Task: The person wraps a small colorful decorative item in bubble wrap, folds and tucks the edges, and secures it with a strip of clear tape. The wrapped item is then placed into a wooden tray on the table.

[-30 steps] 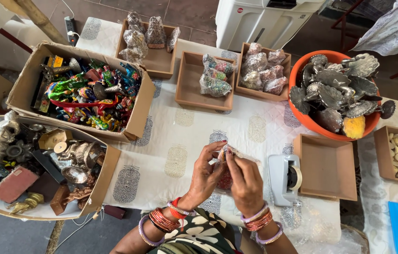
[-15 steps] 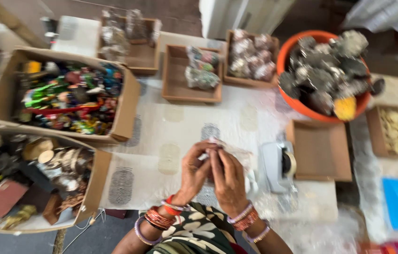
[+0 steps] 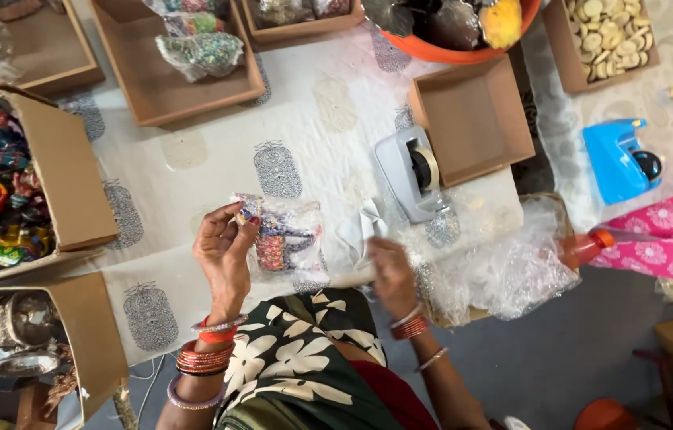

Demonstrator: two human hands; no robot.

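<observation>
From the head camera, the cloth-covered table (image 3: 193, 171) leaves an open strip of printed white fabric in the middle, hemmed by cardboard boxes (image 3: 66, 175) on the left, shallow trays (image 3: 153, 87) at the top, an empty square box (image 3: 475, 119) and a grey tape dispenser (image 3: 414, 171) on the right. The near table edge runs just under the hands.

The left hand (image 3: 225, 255) pinches the upper left corner of a small bubble-wrapped bundle (image 3: 280, 235), fingers closed narrowly on the crinkly clear film; colourful painted shapes show through it. The bundle sits above the table edge, at the centre. The right hand (image 3: 390, 271) is blurred, resting near a heap of loose bubble wrap (image 3: 503, 267); I cannot tell its grasp.
</observation>
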